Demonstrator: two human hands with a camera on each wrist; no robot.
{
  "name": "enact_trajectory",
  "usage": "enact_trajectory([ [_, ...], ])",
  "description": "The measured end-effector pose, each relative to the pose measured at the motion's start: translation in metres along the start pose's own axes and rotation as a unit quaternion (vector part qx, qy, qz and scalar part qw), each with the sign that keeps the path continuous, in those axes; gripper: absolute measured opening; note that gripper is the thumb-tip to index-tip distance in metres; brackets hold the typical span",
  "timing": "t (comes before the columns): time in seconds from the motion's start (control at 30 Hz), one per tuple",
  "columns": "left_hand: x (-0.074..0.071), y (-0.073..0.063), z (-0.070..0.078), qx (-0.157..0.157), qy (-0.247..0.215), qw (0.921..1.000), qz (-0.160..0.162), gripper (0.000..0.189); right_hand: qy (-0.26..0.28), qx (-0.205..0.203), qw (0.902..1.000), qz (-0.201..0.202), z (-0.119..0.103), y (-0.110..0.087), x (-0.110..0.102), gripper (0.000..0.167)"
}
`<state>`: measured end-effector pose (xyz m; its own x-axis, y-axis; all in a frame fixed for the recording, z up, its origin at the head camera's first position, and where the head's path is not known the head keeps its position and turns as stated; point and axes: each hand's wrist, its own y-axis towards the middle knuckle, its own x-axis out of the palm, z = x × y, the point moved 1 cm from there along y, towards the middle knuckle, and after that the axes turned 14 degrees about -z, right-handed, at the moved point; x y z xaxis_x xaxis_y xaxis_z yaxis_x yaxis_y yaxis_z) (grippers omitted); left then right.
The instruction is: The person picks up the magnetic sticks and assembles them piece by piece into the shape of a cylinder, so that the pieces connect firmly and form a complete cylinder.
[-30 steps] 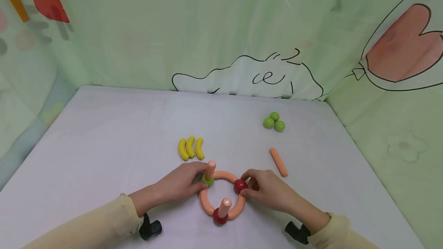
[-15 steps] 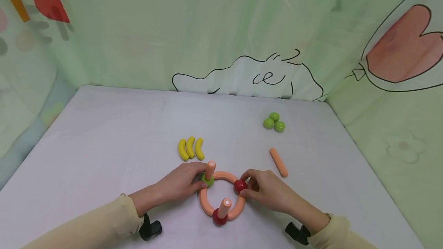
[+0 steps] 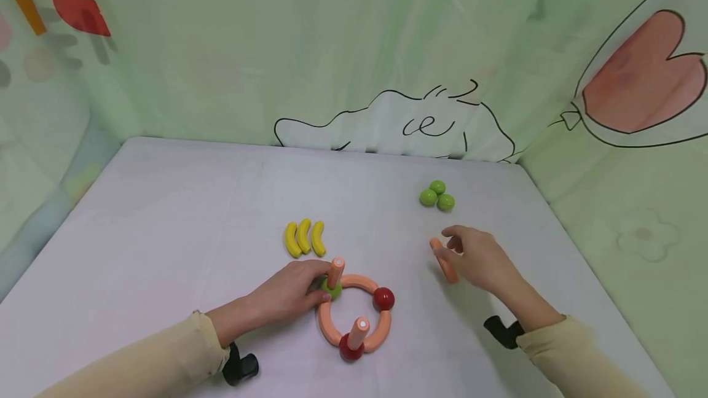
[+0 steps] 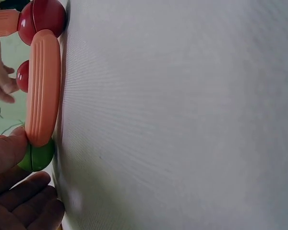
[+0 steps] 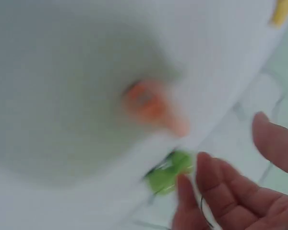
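Right under the right hand's (image 3: 481,257) fingers, one loose stick (image 3: 449,271), lying flat on the cloth (image 3: 193,201). No grip on it yet: fingers spread, wide gap to the thumb, seemingly apart from the stick, though pretty blurry in the right wrist view. Probably light and stiff, not fragile, maybe a bit slick. Best bet, a pinch across the middle, thumb on one flank and fingers on the other, rather than by the rounded tip. Over at the left hand (image 3: 290,290), thumb and fingers pinching the green ball (image 3: 334,292) of the ring (image 3: 328,323), with a peg (image 3: 335,273) upright right beside the fingertips. Between both hands, on the ring, a bare red ball (image 3: 383,299) facing the right fingers, plus another red ball (image 3: 350,350) nearer the body, with a leaning peg (image 3: 359,333). Both pegs easy to clip, would guess. Just past the left fingertips, three bananas (image 3: 304,237). Beyond the right fingertips, three green balls (image 3: 428,198), likely rollers if bumped, but nothing between fingers and stick.
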<state>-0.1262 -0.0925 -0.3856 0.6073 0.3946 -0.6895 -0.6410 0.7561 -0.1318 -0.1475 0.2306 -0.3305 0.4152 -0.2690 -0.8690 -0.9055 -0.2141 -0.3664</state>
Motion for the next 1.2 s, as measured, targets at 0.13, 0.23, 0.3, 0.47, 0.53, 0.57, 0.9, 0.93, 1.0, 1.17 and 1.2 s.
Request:
enact_trajectory([
  [0.13, 0.000, 0.000, 0.000, -0.006, -0.001, 1.0000, -0.002, 0.016, -0.059, 0.066, 0.9956, -0.033, 0.022, 0.009, -0.002, 0.051],
  [0.23, 0.000, 0.000, 0.001, -0.007, -0.006, 0.9999, -0.006, 0.016, -0.081, 0.090, 0.9916, -0.046, 0.029, 0.013, 0.002, 0.053],
  [0.3, 0.000, 0.001, 0.001, -0.013, -0.007, 0.9999, -0.007, 0.016, -0.088, 0.092, 0.9909, -0.044, 0.029, 0.016, 0.006, 0.050],
  [0.47, 0.000, 0.001, 0.004, -0.031, -0.005, 0.9995, -0.010, 0.013, -0.090, 0.084, 0.9918, -0.034, 0.026, 0.018, 0.012, 0.033],
  [0.53, 0.000, 0.001, 0.005, -0.033, -0.006, 0.9994, -0.011, 0.013, -0.080, 0.081, 0.9931, -0.028, 0.025, 0.018, 0.013, 0.028],
  [0.57, 0.000, 0.001, 0.005, -0.032, -0.006, 0.9994, -0.012, 0.014, -0.073, 0.076, 0.9942, -0.021, 0.025, 0.017, 0.013, 0.028],
  [0.9, -0.001, -0.001, 0.003, -0.011, 0.002, 0.9999, -0.001, 0.017, 0.079, -0.064, 0.9943, 0.033, 0.000, -0.001, 0.017, 0.025],
  [0.93, -0.001, -0.001, 0.003, -0.011, 0.001, 0.9999, -0.001, 0.017, 0.090, -0.077, 0.9925, 0.032, -0.004, -0.003, 0.019, 0.023],
  [1.0, -0.001, -0.001, 0.003, -0.011, 0.000, 0.9999, -0.002, 0.016, 0.108, -0.106, 0.9881, 0.029, -0.011, -0.007, 0.024, 0.018],
  [1.17, 0.000, -0.001, 0.003, -0.016, 0.001, 0.9999, -0.004, 0.016, 0.152, -0.164, 0.9746, 0.011, -0.024, -0.015, 0.033, 0.014],
  [1.2, 0.000, -0.001, 0.003, -0.017, 0.001, 0.9999, -0.004, 0.016, 0.156, -0.171, 0.9729, 0.009, -0.026, -0.016, 0.034, 0.014],
])
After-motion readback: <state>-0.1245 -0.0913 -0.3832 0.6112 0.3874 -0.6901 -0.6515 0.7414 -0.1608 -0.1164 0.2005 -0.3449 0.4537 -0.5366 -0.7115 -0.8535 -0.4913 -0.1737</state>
